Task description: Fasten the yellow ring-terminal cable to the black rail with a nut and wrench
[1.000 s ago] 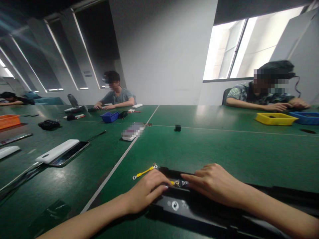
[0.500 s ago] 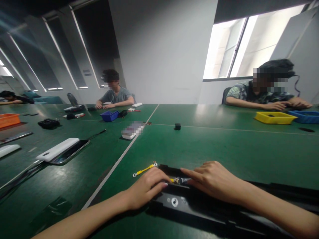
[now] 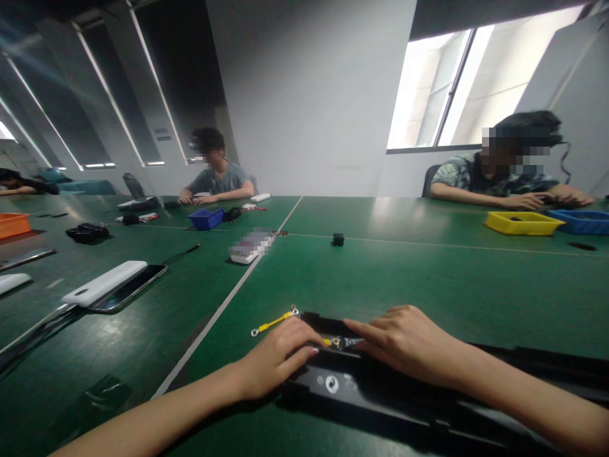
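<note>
Head view: looking down at a green worktop [image 3: 428, 279], with a long black case [image 3: 356, 390] lying near the front and running off to the right. Down inside the case, between the hands: a yellow wire [image 3: 327, 343] next to a gold nut [image 3: 335, 343], with a flat metal bit [image 3: 352, 343] on the other side. Reaching over the near wall to the wire with the left hand [image 3: 278, 352], fingers [image 3: 307, 333] narrow. Cannot tell if pinching the wire or only pressing it. Reaching in from the other side with the right hand [image 3: 402, 346], one finger out straight by the far wall, the rest bent down near the metal bit. Cannot tell there whether holding or just touching.

Could twist the wire crooked by pushing unevenly from both sides. Might lose the nut down in the case, if loose and nudged by a fingertip. Might slide the case by pressing too hard on one wall. Could also knock the spare wire [image 3: 275, 322], on the worktop just beyond the left hand, by lifting that hand carelessly. Well apart and safer: a black cube [image 3: 338, 239].
</note>
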The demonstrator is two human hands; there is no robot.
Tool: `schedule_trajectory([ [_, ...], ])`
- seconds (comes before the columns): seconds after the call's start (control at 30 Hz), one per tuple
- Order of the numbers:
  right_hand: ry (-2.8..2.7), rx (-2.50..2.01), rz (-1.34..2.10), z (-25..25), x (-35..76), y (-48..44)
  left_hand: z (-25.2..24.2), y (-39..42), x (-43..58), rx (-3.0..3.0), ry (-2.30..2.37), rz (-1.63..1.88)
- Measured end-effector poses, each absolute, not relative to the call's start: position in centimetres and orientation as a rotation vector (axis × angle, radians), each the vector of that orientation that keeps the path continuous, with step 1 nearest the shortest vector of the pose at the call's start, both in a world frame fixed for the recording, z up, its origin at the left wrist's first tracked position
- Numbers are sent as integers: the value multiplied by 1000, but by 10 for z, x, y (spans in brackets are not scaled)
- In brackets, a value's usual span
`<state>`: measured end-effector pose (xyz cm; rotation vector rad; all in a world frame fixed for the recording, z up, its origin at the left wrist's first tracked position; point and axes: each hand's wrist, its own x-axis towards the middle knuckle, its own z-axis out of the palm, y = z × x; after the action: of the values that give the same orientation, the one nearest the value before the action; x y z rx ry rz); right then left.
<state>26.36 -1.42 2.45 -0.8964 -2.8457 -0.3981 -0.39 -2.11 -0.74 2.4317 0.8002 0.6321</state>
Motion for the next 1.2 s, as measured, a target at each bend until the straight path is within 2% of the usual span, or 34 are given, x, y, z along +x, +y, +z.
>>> schedule_trajectory([
  [1.2,-2834,-925,-291,31,265,-12,-10,-20,-5,2409,788,632],
])
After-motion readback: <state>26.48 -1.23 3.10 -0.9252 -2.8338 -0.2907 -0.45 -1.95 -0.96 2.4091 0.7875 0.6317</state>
